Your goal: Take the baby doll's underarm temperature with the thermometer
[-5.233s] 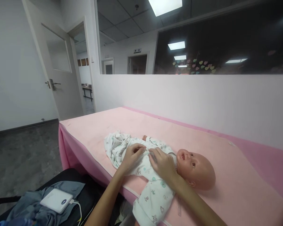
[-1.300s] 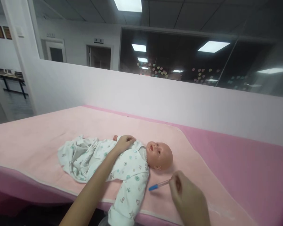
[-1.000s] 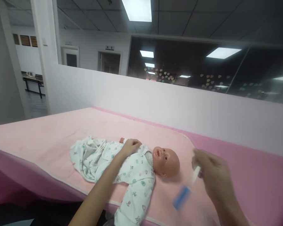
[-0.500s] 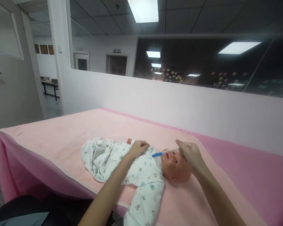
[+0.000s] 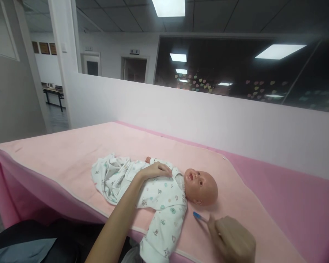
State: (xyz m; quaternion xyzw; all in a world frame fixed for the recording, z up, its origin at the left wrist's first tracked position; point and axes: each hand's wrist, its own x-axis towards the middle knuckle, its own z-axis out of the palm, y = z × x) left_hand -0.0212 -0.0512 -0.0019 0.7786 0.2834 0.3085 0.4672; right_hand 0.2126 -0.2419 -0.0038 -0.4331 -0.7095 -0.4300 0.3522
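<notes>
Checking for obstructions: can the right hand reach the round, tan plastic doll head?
Probably yes: the right hand holds a slim blue-tipped stick, but only pale pink cloth shows between hand and doll head.

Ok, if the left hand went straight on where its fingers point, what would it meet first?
Likely the outfit's collar, then the doll's head; depth is hard to judge.

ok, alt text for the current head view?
A baby doll in a white printed outfit lies on a pink cover, the person's left hand across its chest. The right hand holds a blue-tipped stick nearby.
</notes>
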